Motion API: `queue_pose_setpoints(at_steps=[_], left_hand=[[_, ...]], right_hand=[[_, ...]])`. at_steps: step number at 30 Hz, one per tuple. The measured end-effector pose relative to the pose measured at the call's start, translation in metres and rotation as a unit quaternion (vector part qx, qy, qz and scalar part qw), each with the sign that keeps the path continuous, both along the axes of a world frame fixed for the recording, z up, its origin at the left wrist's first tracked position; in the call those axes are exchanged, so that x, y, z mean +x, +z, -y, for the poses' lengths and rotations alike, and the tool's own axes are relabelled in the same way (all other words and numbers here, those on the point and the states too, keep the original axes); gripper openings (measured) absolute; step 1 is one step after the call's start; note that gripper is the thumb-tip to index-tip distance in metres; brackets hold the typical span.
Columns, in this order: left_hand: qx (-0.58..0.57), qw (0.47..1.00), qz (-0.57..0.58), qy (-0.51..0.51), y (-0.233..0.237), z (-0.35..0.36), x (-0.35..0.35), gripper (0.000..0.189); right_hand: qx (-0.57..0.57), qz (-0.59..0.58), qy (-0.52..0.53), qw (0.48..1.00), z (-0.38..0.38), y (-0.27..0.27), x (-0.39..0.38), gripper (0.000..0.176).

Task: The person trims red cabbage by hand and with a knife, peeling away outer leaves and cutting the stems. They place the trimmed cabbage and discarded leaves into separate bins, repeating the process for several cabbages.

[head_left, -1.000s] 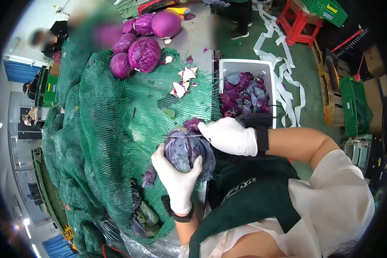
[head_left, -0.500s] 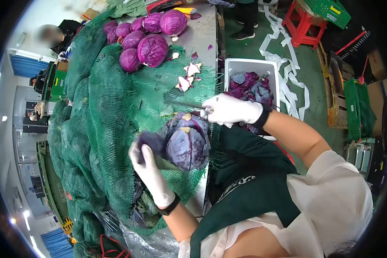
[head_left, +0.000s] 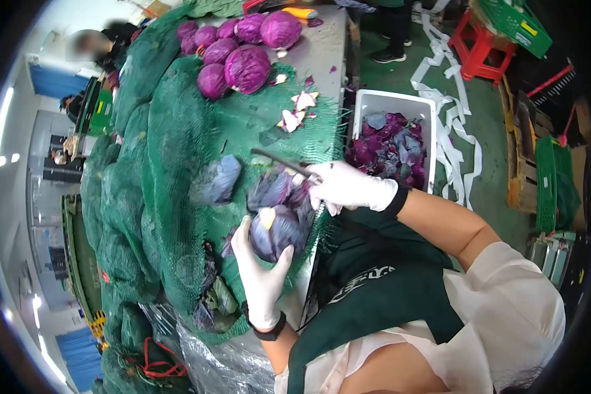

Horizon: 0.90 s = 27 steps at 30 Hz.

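Observation:
In a white glove, my left hand (head_left: 259, 276) grips a red cabbage (head_left: 279, 236) from its near left side, thumb and fingers spread round it. The cabbage has bluish-purple outer leaves and a pale cut stem end. My right hand (head_left: 351, 187), also gloved, is closed round a knife (head_left: 279, 161) whose dark blade points left above the cabbage. Purple outer leaves (head_left: 276, 190) lie just beyond the cabbage, under the blade. A loose cabbage leaf (head_left: 220, 180) rests on the green netting (head_left: 243, 141) to the left.
Several trimmed red cabbages (head_left: 247, 69) sit at the table's far end, near pale stem scraps (head_left: 290, 120). Filled green net sacks (head_left: 121, 217) line the left. A grey-white bin (head_left: 429, 148) of purple leaves stands right of the table. A red stool (head_left: 482, 49) is beyond.
My left hand has let go of a loose leaf, now lying left on the netting, and has taken hold of the cabbage. The knife stays in my right hand; the view has shifted slightly.

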<state>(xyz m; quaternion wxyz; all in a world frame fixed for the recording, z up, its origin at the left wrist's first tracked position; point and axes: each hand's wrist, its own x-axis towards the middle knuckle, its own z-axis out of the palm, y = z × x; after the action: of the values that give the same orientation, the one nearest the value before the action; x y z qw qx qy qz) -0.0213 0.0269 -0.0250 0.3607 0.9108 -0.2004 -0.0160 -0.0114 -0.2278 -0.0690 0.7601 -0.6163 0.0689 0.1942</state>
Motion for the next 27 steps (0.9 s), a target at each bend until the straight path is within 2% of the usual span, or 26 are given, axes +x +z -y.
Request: queue_pose_setpoints(at_steps=[1,2,3,4,5,7,8,10,13,17,20,22,25,27], left_hand=[[-0.022,0.999,-0.026,0.007,-0.001,-0.017,-0.006,0.089],[-0.044,0.998,-0.052,0.014,-0.003,-0.029,-0.011,0.092],[-0.102,0.990,-0.094,0.034,-0.002,-0.031,-0.018,0.096],[-0.146,0.979,-0.127,0.058,0.001,-0.025,-0.024,0.096],[-0.112,0.987,-0.088,0.076,-0.004,-0.017,-0.029,0.096],[0.000,0.995,-0.005,0.101,-0.003,-0.001,-0.032,0.096],[-0.001,0.994,0.002,0.105,0.000,0.006,-0.033,0.100],[-0.024,0.995,0.003,0.098,-0.012,0.003,-0.031,0.106],[-0.012,0.995,0.013,0.099,-0.017,0.005,-0.030,0.104],[-0.018,0.996,0.007,0.088,-0.013,0.005,-0.029,0.097],[-0.012,0.997,0.015,0.079,-0.015,0.006,-0.025,0.095],[0.000,0.997,0.028,0.076,-0.016,0.007,-0.025,0.094],[0.006,0.995,0.055,0.079,-0.021,0.007,-0.026,0.093],[-0.010,0.994,0.011,0.105,-0.023,0.006,-0.028,0.094]], right_hand=[[0.016,0.003,-0.020,1.000,-0.001,-0.009,0.001,0.019],[-0.030,0.022,-0.020,0.999,-0.002,-0.017,0.003,0.024],[-0.217,0.143,-0.032,0.965,-0.006,-0.022,0.002,0.028],[-0.393,0.261,-0.047,0.881,-0.011,-0.013,0.003,0.031],[-0.393,0.221,-0.019,0.892,-0.013,0.004,-0.004,0.038],[-0.407,0.302,0.019,0.862,-0.024,0.016,-0.012,0.044],[-0.417,0.342,0.034,0.841,-0.030,0.018,-0.016,0.048],[-0.383,0.355,0.091,0.848,-0.041,0.024,-0.022,0.063],[-0.416,0.361,0.134,0.824,-0.048,0.021,-0.027,0.069],[-0.441,0.358,0.136,0.812,-0.050,0.021,-0.031,0.067],[-0.465,0.390,0.087,0.790,-0.053,0.010,-0.031,0.066],[-0.434,0.398,0.068,0.805,-0.055,0.008,-0.026,0.066],[-0.427,0.394,0.093,0.809,-0.055,0.010,-0.017,0.064],[-0.403,0.415,0.081,0.812,-0.058,0.001,-0.010,0.057]])
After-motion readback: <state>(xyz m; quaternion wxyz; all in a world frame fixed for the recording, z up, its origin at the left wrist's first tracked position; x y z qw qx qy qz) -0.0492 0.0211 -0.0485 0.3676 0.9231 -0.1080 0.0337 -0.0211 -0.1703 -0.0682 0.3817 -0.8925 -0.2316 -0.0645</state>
